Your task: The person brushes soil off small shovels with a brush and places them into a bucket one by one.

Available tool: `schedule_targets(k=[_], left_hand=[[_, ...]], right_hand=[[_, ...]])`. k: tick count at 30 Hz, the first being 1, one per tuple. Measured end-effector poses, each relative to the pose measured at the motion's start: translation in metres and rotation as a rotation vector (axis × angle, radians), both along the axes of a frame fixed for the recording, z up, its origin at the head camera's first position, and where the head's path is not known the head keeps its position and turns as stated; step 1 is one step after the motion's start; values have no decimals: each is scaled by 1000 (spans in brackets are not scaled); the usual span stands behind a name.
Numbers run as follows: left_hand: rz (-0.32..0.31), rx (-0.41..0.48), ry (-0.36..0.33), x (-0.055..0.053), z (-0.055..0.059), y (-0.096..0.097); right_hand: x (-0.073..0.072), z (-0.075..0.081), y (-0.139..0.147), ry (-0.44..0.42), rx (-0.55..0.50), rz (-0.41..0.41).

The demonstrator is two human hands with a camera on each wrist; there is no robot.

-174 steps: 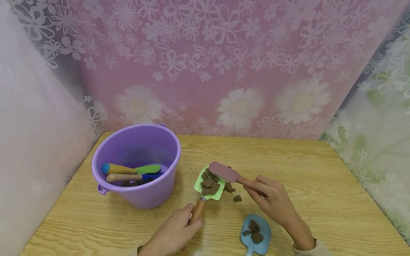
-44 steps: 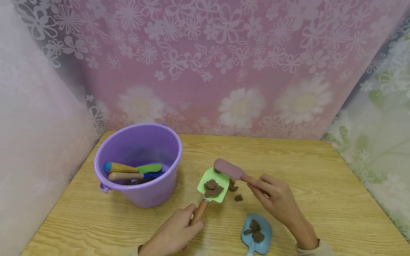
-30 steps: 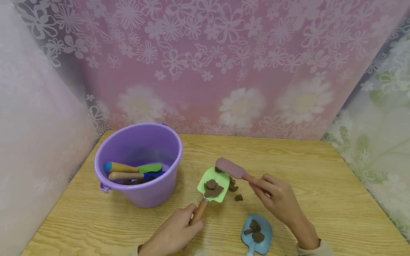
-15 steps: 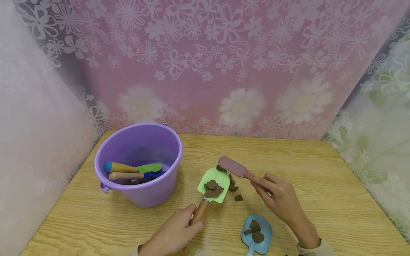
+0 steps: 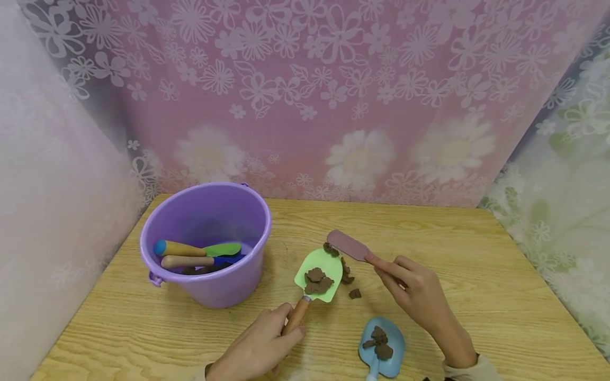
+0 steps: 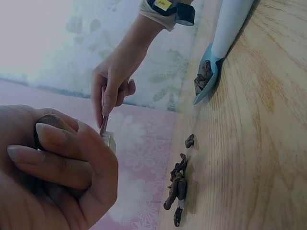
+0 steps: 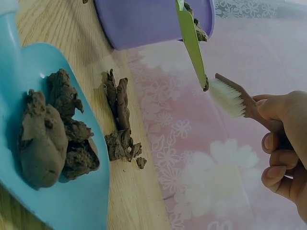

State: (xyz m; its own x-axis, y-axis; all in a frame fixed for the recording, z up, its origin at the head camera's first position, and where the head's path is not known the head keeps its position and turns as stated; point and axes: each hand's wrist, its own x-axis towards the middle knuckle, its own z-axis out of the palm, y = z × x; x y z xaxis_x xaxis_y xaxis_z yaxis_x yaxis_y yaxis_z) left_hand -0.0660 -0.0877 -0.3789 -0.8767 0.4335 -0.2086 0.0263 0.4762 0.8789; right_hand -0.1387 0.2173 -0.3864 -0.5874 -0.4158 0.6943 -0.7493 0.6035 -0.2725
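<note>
My left hand [image 5: 259, 338] grips the wooden handle of a green toy shovel [image 5: 312, 259], its blade raised above the table in the right wrist view. Brown clay lumps [image 5: 316, 281] lie on the blade near the handle. My right hand [image 5: 414, 288] pinches the handle of a brush [image 5: 349, 246] with a pinkish-brown back. Its white bristles [image 7: 227, 97] point at the shovel's tip, close to a small dark bit there. Below, clay pieces [image 7: 123, 103] lie on the tabletop, past the blade's far right edge in the head view.
A purple bucket [image 5: 224, 293] stands at the left with several tools inside, among them a wooden-handled tool [image 5: 187, 262]. A blue shovel [image 5: 393, 344] lies near the front, bearing clay lumps [image 5: 383, 352]. A small crumb [image 5: 355, 293] sits between the shovels. Flowered curtains surround the wooden table.
The brush has moved off the green blade, away and to the right. Fewer clay pieces lie on that blade's far part than several seconds ago. My left hand has barely moved.
</note>
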Motion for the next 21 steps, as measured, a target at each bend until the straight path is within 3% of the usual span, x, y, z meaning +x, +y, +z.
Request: schedule_targets(k=[8, 21], left_hand=[[-4, 8, -6, 0, 0, 0], [16, -5, 3, 0, 1, -1]], right_hand=[[0, -2, 4, -23, 14, -22], [-5, -7, 4, 64, 79, -54]])
